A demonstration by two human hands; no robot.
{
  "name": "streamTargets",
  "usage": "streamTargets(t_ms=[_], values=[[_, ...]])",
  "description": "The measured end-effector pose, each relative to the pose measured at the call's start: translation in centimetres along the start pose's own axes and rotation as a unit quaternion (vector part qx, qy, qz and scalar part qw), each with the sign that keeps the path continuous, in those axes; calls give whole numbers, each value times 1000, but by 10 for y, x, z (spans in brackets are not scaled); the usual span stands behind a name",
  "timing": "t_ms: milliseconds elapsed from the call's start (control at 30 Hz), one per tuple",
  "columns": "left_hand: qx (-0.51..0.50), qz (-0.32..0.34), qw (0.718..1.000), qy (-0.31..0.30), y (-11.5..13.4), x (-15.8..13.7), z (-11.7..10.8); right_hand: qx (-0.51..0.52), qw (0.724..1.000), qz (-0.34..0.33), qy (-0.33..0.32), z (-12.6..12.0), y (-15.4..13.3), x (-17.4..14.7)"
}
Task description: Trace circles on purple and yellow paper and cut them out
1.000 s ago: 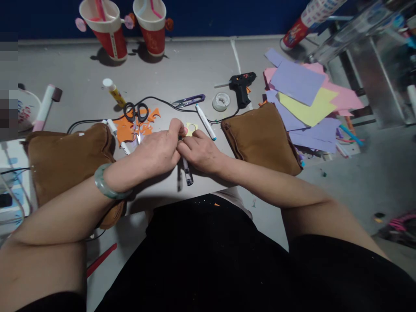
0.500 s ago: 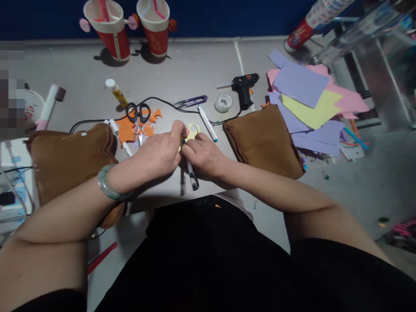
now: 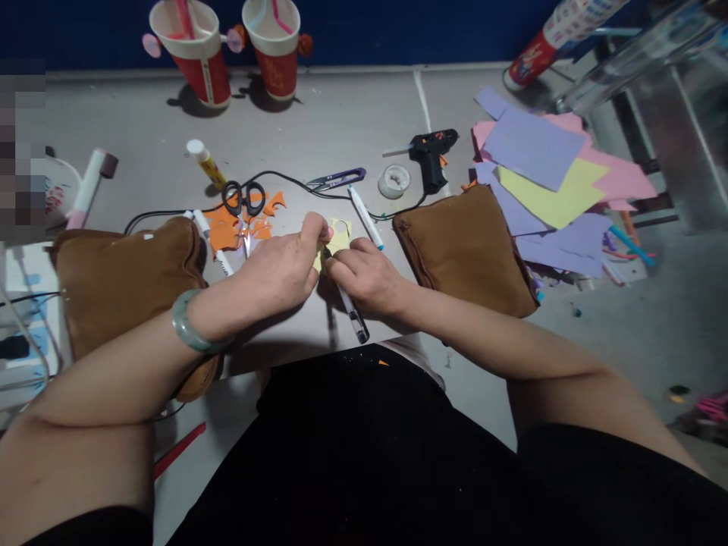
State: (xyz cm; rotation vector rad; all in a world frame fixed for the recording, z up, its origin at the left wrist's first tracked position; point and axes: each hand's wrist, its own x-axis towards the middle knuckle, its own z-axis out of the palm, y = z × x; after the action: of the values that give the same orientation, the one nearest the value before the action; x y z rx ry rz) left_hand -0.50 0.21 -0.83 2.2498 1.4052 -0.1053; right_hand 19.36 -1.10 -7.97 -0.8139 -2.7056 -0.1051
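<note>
My left hand (image 3: 278, 265), a green bangle (image 3: 190, 322) on its wrist, is closed with thumb and fingers pinching a small piece of yellow paper (image 3: 342, 241). A round drawn line or cut shows on that paper. A small pink spot, perhaps a fingertip or a pink piece, shows beside the fingers; I cannot tell which. My right hand (image 3: 372, 277) is closed round a pen (image 3: 356, 317) with a clear barrel, its dark tip against or close over the paper. The fingers hide part of the paper.
Brown cushions (image 3: 466, 250) lie at both sides. Beyond my hands are scissors (image 3: 244, 201) on orange scraps, a glue stick (image 3: 205, 163), thread snips (image 3: 338, 180), a marker (image 3: 365, 218), tape (image 3: 393, 181), a glue gun (image 3: 431, 155) with cord, coloured paper (image 3: 531, 148) and paper cups (image 3: 277, 64).
The pen's rear end has swung to the right and my right hand has shifted slightly right. My left hand stays on the yellow paper. The view has moved a little.
</note>
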Motion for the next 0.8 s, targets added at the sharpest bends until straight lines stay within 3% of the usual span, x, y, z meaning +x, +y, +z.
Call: streamTargets(t_ms=[167,367,600,800], values=[[5,3,1000,-8,1,0,-1,-27,999,-15,44,7,0,8],[-4,0,1000,-4,0,1,-1,1,1000,19,4,10,0,17],[-2,11,1000,1,-2,1,1,-85,992,-9,90,7,-4,14],[-8,23,999,22,-5,1,5,-77,996,-3,45,8,-3,17]])
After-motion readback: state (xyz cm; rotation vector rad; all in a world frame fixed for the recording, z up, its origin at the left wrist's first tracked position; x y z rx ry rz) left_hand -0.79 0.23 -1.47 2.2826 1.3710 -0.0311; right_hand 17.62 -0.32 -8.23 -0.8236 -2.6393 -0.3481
